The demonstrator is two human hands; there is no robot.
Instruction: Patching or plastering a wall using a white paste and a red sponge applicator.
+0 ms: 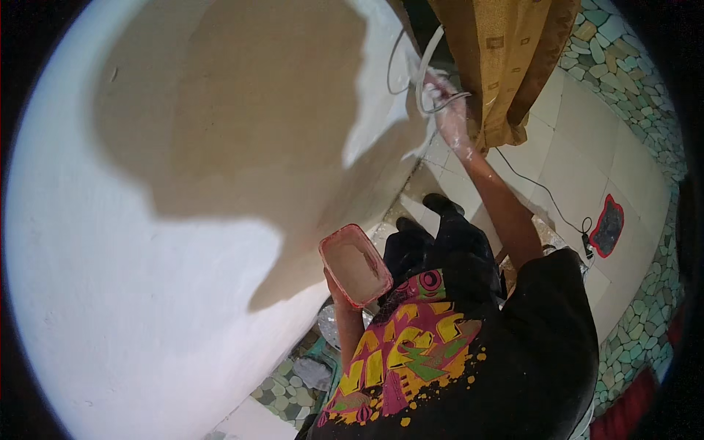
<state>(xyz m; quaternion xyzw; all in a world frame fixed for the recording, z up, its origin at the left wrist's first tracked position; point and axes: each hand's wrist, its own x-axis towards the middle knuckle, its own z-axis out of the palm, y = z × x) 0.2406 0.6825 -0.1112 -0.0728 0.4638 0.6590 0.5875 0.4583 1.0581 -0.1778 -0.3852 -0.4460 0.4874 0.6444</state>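
Note:
In my left hand (336,292) is a rectangular plastic tub (356,265) with a red rim, its fingers wrapped round the side nearest the wall. Pale beige paste coats the inside of the tub. My right arm stretches far ahead, and my right hand (446,95), smeared with white, is against or close to the white wall (183,293) beside its far edge. A pale cable (421,88) loops in front of that hand. Blur and the cable hide the fingers, so whether they hold anything cannot be made out.
A golden-brown curtain (506,66) hangs just right of my right hand. Below are light floor tiles (579,139), a thin black cord (543,187) and a dark red-edged mat (608,226). A grey crumpled bag (312,373) lies by the wall's foot. Pebble-patterned flooring (623,66) borders the right.

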